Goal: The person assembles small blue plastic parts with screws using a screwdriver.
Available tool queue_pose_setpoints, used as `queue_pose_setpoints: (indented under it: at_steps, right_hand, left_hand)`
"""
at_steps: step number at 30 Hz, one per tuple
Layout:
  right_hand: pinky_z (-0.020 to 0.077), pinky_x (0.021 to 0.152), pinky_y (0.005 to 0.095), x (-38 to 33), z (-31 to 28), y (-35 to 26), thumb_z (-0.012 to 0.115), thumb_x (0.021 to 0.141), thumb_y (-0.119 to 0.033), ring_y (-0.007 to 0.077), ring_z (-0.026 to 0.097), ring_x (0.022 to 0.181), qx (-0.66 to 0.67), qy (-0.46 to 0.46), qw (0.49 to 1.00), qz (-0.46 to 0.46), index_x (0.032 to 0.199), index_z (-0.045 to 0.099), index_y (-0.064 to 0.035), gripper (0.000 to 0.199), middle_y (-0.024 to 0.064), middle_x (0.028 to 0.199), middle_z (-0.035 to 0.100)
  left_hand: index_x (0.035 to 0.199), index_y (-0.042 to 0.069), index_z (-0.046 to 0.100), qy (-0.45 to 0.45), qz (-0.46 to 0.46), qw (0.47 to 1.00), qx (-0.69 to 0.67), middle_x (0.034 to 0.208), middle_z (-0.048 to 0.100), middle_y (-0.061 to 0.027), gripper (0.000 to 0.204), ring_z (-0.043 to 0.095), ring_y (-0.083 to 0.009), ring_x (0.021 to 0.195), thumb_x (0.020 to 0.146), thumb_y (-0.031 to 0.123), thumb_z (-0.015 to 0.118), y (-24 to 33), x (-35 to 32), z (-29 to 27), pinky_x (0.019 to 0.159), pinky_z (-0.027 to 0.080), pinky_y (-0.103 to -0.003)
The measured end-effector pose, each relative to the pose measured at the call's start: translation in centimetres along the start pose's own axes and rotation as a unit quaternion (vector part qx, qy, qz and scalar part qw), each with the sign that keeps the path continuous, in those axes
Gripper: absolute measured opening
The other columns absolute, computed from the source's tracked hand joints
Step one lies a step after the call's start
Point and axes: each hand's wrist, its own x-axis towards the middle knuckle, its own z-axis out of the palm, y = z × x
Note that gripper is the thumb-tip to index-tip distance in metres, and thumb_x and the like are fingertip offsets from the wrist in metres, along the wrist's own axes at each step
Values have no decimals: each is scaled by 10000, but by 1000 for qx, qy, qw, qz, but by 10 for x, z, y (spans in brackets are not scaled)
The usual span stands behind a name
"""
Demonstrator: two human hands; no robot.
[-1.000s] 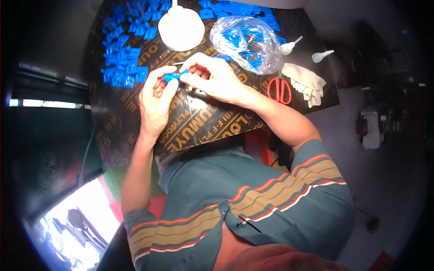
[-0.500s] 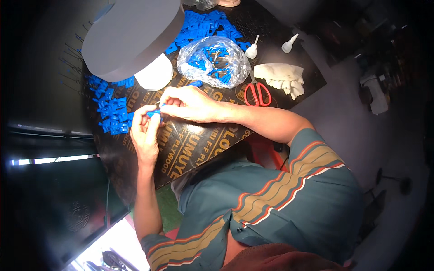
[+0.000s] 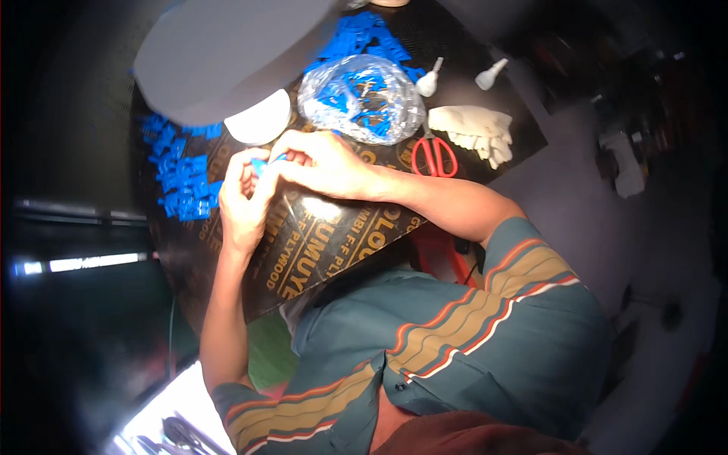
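Over a dark plywood board (image 3: 334,243), my left hand (image 3: 243,201) and my right hand (image 3: 322,163) meet on one small blue plastic piece (image 3: 262,164). Fingers of both hands pinch it; most of the piece is hidden between them. A heap of similar blue pieces (image 3: 182,182) lies just left of my left hand. A clear plastic bag (image 3: 360,98) holding more blue pieces sits right behind my right hand.
A white lamp bulb (image 3: 258,121) under a grey shade (image 3: 220,53) hangs over the board's far left. Red-handled scissors (image 3: 434,155), pale gloves (image 3: 474,129) and two small white nozzle bottles (image 3: 429,82) lie at the right. More blue pieces (image 3: 364,34) are at the back.
The view has swung, so the board and lamp shade sit differently in frame. Both hands stay together on the blue piece, with small finger shifts only.
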Motion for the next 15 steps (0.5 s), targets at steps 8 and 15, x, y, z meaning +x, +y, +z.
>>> queue_pose_setpoints:
  at_steps: [8, 15]
  right_hand:
    - [515, 689, 225, -7, 4, 6, 696, 973, -99, 51, 632, 764, 39, -16, 997, 63, 1164, 673, -19, 209, 15, 864, 710]
    - [481, 661, 209, -4, 7, 6, 681, 986, -72, 40, 602, 734, 55, -32, 996, 68, 1166, 669, -3, 193, 12, 856, 698]
  left_hand:
    - [1119, 34, 641, 13, 67, 995, 73, 773, 616, 45, 284, 523, -17, 701, 916, 154, 798, -15, -2, -4, 619, 431, -209]
    - [1039, 31, 652, 47, 96, 987, 122, 678, 594, 32, 348, 508, -32, 595, 873, 264, 850, -19, -6, -6, 546, 437, -229]
